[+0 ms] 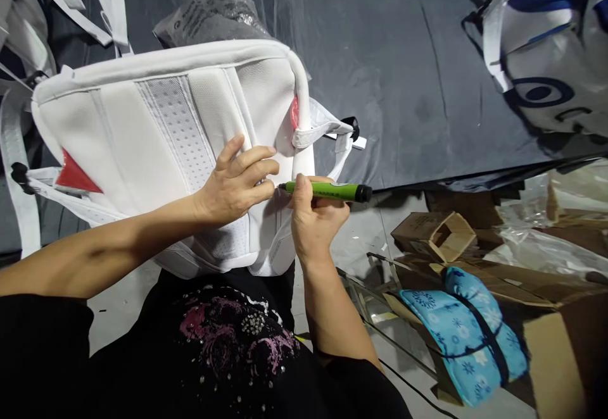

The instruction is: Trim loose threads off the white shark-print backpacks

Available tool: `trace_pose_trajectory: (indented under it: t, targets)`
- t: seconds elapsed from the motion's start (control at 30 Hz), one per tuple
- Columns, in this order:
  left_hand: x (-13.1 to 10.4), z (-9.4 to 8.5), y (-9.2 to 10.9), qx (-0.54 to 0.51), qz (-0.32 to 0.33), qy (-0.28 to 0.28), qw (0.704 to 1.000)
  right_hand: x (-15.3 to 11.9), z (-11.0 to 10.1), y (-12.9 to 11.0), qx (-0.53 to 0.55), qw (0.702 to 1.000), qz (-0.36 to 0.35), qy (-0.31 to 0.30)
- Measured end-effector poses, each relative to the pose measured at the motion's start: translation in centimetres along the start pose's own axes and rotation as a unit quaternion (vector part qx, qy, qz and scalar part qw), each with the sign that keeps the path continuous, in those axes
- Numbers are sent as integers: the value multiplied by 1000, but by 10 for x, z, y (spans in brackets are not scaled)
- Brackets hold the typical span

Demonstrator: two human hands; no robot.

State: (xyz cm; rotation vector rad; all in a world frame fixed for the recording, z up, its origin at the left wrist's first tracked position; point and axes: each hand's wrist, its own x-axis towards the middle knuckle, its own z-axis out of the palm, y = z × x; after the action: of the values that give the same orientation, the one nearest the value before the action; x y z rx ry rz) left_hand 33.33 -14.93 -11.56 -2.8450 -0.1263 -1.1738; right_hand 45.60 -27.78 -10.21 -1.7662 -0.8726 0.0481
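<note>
A white backpack (266, 90) lies with its padded back side up, leaning over the table's near edge against my body. It has a dotted mesh strip and red corner patches. My left hand (237, 181) presses on the back padding with bent fingers, holding the fabric near a seam. In my right hand (317, 219) is a green marker pen (335, 190), gripped between thumb and fingers. The marker's dark front end points left and meets the backpack just beside my left fingertips; whether it leaves a mark there is hidden.
A grey cloth covers the table (380, 58). Behind the backpack lies a dark plastic-wrapped bundle (213, 14). More bags with blue print (546, 90) are at right, white straps (118, 7) at upper left. Below right stand cardboard boxes (432, 235) and a blue snowflake-patterned roll (470, 337).
</note>
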Motion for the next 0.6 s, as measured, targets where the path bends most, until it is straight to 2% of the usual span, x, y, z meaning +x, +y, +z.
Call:
trace_pose_trajectory:
  t: [0.13,0.2,0.3,0.4,0.6]
  targets:
    - [-6,3,0,-21,-59,-92,994,3,-1,-2,-28,999,1,-16]
    - [-9,4,0,-53,-79,-104,990,5,-1,-4,-39,999,-3,-22]
    - [-9,6,0,-102,-83,-75,989,9,-3,-7,-52,998,1,-28]
    - [-7,7,0,-123,-79,-48,988,14,-5,-9,-66,996,-4,-64]
    - [-4,4,1,-75,-38,9,996,15,-5,-8,-46,996,-25,-68]
